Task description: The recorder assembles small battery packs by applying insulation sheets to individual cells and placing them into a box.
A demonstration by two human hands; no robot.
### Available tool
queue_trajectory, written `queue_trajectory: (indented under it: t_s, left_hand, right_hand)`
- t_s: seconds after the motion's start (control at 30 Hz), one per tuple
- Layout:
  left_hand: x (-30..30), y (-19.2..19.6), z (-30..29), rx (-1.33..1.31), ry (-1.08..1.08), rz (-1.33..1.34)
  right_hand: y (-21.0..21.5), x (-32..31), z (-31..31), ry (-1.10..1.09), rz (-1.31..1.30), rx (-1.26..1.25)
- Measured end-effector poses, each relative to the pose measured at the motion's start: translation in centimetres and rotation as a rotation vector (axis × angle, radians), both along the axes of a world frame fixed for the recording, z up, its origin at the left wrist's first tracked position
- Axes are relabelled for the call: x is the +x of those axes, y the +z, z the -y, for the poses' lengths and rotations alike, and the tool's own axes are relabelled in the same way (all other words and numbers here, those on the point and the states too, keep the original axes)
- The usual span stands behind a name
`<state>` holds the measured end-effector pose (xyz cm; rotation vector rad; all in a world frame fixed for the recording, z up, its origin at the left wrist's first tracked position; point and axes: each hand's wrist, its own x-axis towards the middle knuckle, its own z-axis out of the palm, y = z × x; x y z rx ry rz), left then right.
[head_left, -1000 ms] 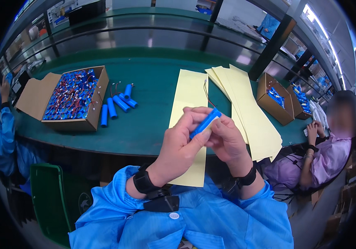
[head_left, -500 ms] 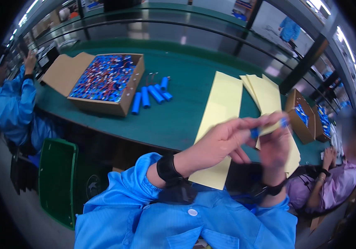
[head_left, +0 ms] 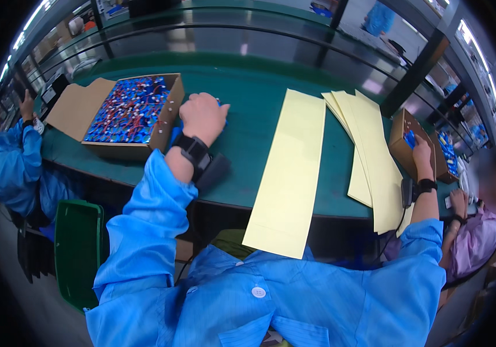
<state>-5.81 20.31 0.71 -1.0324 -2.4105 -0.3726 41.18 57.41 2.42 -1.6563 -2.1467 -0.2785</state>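
Observation:
My left hand reaches down among loose blue battery packs on the table, beside the open cardboard box. Its fingers are curled, and the back of the hand hides whatever they hold. Bits of blue battery pack show around it. My right hand is at the opening of the right cardboard box, closed on a blue battery pack. A large cardboard box full of blue packs with red wires stands left of my left hand. Between the hands lies a long pale yellow sheet.
More yellow sheets overlap right of the single sheet on the green table. Another box of blue packs stands at the far right. Co-workers sit at left and right. A green bin stands below the table's left front.
My hands were together over the yellow sheets, handling a blue pack with a yellow piece. They have parted: the left to the loose packs, the right to the right box.

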Motion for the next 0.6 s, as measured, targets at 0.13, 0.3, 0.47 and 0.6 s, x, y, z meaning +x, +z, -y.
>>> queue_trajectory:
  t_s: [0.13, 0.3, 0.47, 0.6]
  left_hand:
    - [-2.6, -0.5, -2.4, -0.152, -0.002, 0.128]
    - [-1.9, 0.6, -2.6, -0.285, -0.045, 0.237]
    - [0.5, 2.0, -1.5, 0.015, -0.148, 0.121]
    - [4.7, 3.5, -0.7, 0.412, -0.501, 0.922]
  right_hand:
    - [2.5, -3.4, 4.3, 0.068, 0.005, 0.112]
    - [4.4, -14.3, 18.1, 0.749, -0.341, -0.352]
    - [1.8, -21.1, 23.6, 0.816, -0.106, -0.518]
    - [0.2, -23.5, 23.9, 0.778, -0.076, -0.420]
